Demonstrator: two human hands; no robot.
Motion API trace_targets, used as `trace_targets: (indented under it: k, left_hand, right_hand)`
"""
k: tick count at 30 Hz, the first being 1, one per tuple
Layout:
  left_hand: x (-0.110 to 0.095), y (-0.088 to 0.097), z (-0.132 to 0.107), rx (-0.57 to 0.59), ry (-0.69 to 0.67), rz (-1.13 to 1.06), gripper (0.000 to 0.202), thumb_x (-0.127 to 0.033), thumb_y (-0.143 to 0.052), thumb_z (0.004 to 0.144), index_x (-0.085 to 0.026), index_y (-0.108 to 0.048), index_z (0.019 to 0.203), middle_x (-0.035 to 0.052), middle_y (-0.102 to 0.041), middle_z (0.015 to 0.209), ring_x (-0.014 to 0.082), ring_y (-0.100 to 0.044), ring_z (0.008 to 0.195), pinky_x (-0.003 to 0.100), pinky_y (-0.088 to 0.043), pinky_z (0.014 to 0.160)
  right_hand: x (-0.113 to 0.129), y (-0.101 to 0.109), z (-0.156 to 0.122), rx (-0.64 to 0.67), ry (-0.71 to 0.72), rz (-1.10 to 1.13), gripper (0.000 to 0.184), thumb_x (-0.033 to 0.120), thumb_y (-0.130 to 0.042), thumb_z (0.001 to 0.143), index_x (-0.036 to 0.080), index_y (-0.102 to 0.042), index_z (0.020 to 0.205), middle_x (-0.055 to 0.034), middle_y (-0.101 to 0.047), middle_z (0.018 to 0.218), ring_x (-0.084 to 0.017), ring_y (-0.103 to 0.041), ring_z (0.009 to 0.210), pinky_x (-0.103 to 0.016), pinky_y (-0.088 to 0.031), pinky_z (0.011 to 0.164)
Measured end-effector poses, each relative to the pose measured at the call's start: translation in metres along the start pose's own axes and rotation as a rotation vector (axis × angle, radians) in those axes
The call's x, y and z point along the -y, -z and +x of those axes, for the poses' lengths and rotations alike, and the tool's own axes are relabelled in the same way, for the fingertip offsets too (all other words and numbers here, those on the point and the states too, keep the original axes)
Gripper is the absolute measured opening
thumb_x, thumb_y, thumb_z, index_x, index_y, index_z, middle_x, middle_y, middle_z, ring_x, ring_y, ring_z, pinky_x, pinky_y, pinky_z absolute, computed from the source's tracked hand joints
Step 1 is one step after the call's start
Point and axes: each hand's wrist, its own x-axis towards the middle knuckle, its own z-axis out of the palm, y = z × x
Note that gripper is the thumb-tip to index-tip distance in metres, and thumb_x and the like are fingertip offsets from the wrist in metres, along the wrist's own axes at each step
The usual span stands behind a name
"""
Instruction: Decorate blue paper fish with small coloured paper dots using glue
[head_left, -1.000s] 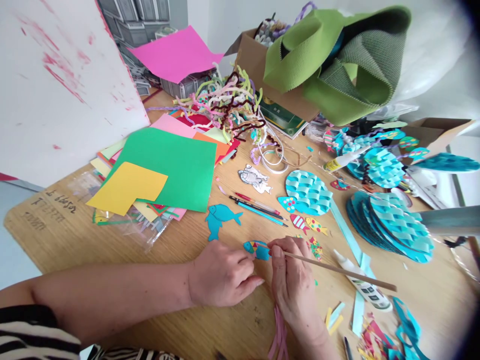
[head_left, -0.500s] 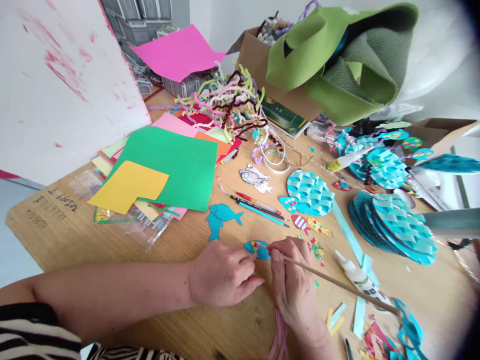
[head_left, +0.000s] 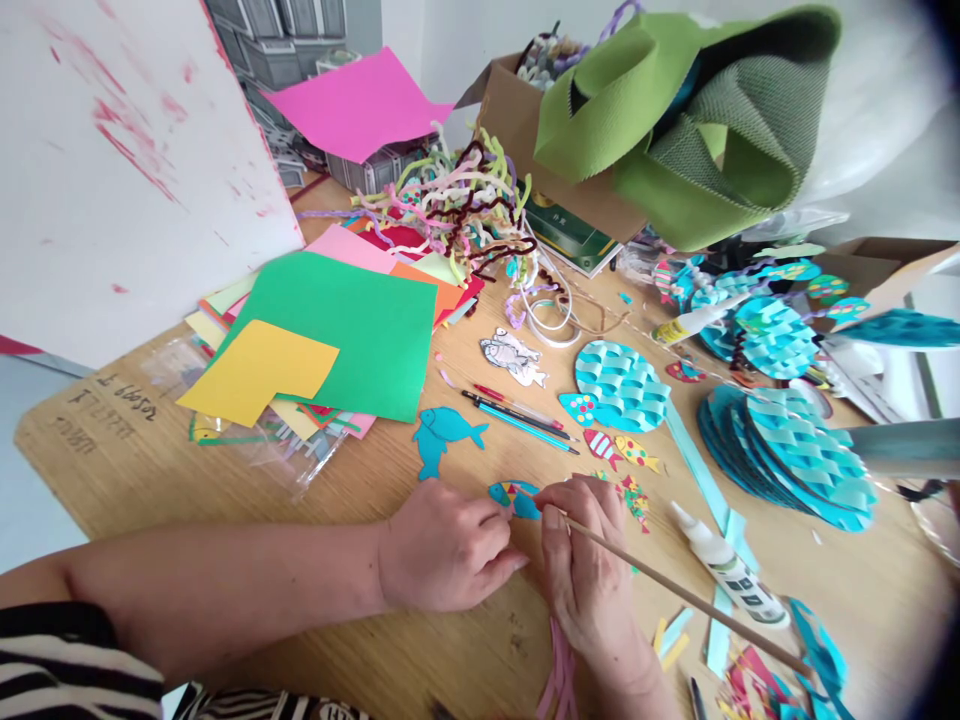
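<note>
My left hand [head_left: 446, 548] rests on the wooden table [head_left: 135, 450] with its fingers curled, their tips against a small blue paper fish with coloured spots [head_left: 514, 496]. My right hand [head_left: 589, 572] pinches a thin wooden stick [head_left: 682, 596], whose tip meets the same fish; the stick runs back to the lower right. What the left fingertips hold beyond the fish's edge is hidden.
A blue fish cutout [head_left: 445, 434], pencils [head_left: 517, 415], small striped fish [head_left: 621, 450], a glue bottle [head_left: 731, 572] and woven blue discs [head_left: 806, 455] lie beyond and right. Coloured paper sheets [head_left: 330, 335] lie left, pipe cleaners [head_left: 457, 205] and a green bag [head_left: 682, 110] behind.
The far end of the stick has swung lower and rightward while its tip stays at the fish. Both hands have hardly shifted.
</note>
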Motion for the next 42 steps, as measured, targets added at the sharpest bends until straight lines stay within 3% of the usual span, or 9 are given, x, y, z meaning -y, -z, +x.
trace_targets:
  k: [5, 8, 12, 17, 22, 34, 42]
  left_hand:
    - [0.000, 0.001, 0.000, -0.013, 0.000, 0.011, 0.023, -0.033, -0.052, 0.087, -0.016, -0.060, 0.073, 0.0037, -0.069, 0.076, 0.0148, -0.065, 0.061, 0.026, -0.046, 0.050]
    - [0.000, 0.002, -0.001, -0.022, 0.001, 0.010, 0.021, -0.031, -0.052, 0.086, -0.016, -0.059, 0.073, 0.0037, -0.070, 0.080, 0.0151, -0.065, 0.063, 0.026, -0.047, 0.050]
    - [0.000, 0.002, 0.000, -0.034, -0.019, -0.004, 0.019, -0.029, -0.054, 0.086, -0.016, -0.057, 0.072, 0.0033, -0.070, 0.082, 0.0166, -0.065, 0.067, 0.029, -0.049, 0.055]
    - [0.000, 0.003, 0.004, -0.106, -0.063, -0.024, 0.018, -0.021, -0.058, 0.083, -0.017, -0.052, 0.067, 0.0029, -0.070, 0.082, 0.0182, -0.059, 0.071, 0.033, -0.049, 0.062]
    - [0.001, 0.004, 0.006, -0.108, -0.081, -0.081, 0.016, -0.018, -0.059, 0.083, -0.018, -0.052, 0.069, 0.0026, -0.070, 0.085, 0.0215, -0.059, 0.087, 0.037, -0.049, 0.075]
    - [0.000, 0.005, 0.007, -0.081, -0.102, -0.070, 0.013, -0.017, -0.059, 0.083, -0.017, -0.055, 0.071, 0.0022, -0.070, 0.086, 0.0218, -0.060, 0.089, 0.039, -0.047, 0.078]
    - [0.001, 0.004, 0.005, -0.060, -0.082, -0.065, 0.018, -0.019, -0.060, 0.083, -0.016, -0.052, 0.067, 0.0020, -0.070, 0.085, 0.0206, -0.059, 0.088, 0.039, -0.046, 0.078]
  right_hand:
    - [-0.004, 0.000, -0.006, -0.100, -0.045, 0.098, 0.013, 0.011, -0.042, 0.089, 0.020, -0.052, 0.091, -0.0033, -0.055, 0.083, -0.019, -0.048, 0.083, -0.036, -0.038, 0.074]
    - [-0.004, 0.002, -0.008, -0.291, -0.158, 0.138, 0.016, 0.015, -0.040, 0.091, 0.019, -0.054, 0.084, -0.0032, -0.055, 0.078, -0.018, -0.051, 0.080, -0.037, -0.039, 0.075]
    - [-0.011, 0.008, -0.010, -0.605, -0.355, 0.130, 0.023, 0.024, -0.040, 0.094, 0.018, -0.055, 0.077, -0.0013, -0.052, 0.069, -0.014, -0.051, 0.064, -0.032, -0.039, 0.066]
    - [-0.033, 0.017, -0.016, -0.780, -0.546, -0.012, 0.034, 0.036, -0.040, 0.094, 0.018, -0.056, 0.071, 0.0019, -0.048, 0.059, -0.013, -0.048, 0.057, -0.029, -0.037, 0.063]
    - [-0.048, 0.021, -0.022, -0.728, -0.668, -0.102, 0.039, 0.042, -0.037, 0.094, 0.019, -0.055, 0.068, 0.0015, -0.049, 0.058, -0.014, -0.047, 0.058, -0.028, -0.035, 0.062]
    - [-0.052, 0.022, -0.026, -0.559, -0.542, -0.090, 0.034, 0.035, -0.038, 0.095, 0.020, -0.052, 0.068, 0.0016, -0.050, 0.060, -0.015, -0.049, 0.063, -0.029, -0.036, 0.067]
    - [-0.054, 0.021, -0.029, -0.527, -0.561, -0.111, 0.038, 0.037, -0.036, 0.095, 0.020, -0.054, 0.067, 0.0010, -0.051, 0.061, -0.014, -0.049, 0.062, -0.029, -0.035, 0.066]
